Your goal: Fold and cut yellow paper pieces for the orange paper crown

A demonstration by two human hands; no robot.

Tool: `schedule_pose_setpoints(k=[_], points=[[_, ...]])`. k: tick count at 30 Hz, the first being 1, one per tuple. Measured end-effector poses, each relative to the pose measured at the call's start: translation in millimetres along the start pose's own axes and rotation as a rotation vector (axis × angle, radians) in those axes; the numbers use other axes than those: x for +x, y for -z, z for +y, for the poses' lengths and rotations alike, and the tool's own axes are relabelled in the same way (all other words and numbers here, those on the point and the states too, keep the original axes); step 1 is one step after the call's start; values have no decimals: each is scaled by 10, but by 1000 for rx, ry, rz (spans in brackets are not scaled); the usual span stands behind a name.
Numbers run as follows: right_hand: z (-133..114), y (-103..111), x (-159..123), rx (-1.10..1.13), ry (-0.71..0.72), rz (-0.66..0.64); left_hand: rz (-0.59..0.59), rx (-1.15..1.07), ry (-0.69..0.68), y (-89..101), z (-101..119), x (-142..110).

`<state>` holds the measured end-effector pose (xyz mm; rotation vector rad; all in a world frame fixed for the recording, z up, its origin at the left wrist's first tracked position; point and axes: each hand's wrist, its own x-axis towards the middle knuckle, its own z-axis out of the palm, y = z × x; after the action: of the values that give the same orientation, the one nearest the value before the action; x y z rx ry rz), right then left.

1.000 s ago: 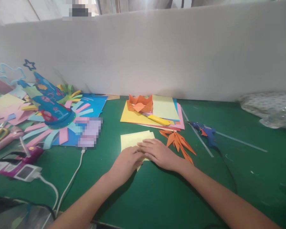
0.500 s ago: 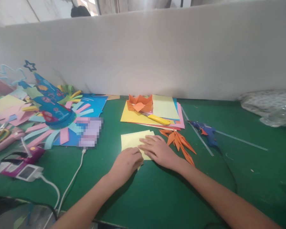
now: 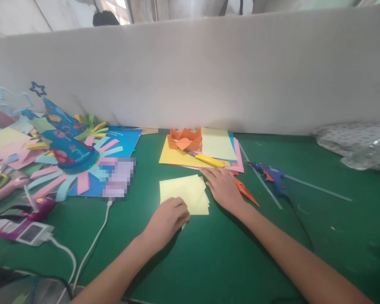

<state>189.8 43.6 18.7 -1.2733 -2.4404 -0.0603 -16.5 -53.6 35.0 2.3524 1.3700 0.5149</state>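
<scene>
On the desk (image 3: 209,257), the pale yellow sheets (image 3: 193,198) are being overlapped at their near edge by the left hand (image 3: 168,217), its fingers being curled inward; whether paper is being pinched cannot be told. Just right of these sheets, the orange folded pieces (image 3: 247,193) are being partly hidden by the right hand (image 3: 222,188), to which they are lying nearer than to the left. Their visible points are being aimed toward the near right, roughly along the right forearm. The right hand is being held low, palm down and open, with its fingers being stretched forward and left toward the stack of coloured paper (image 3: 174,157). Just beyond those fingers, the yellow cutter (image 3: 211,161) is being supported by the stack, its long axis being slanted from far left to near right.
</scene>
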Motion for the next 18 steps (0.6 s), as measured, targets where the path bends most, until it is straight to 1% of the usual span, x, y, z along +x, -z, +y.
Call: schedule_pose_setpoints(k=[4,6,10,13,16,17,18], points=[[-44,22,-1,195,-53,-55,40,-48,-30,-19,-52,-32],[-70,21,-3,289,-91,-61,50,-57,-42,-18,-70,-40],[-111,-18,-10,536,-246,-26,35,-46,-34,1,-69,-44],[-115,-50,-10,777,-360,-40,0,-41,-17,21,-51,-52],[-92,-60,4,931,-428,-69,-29,-60,-29,31,-44,-64],[-81,-54,10,958,-438,-75,-19,-78,-27,29,-49,-64],[-71,-42,14,978,-439,-80,14,-103,-7,24,-59,-61]])
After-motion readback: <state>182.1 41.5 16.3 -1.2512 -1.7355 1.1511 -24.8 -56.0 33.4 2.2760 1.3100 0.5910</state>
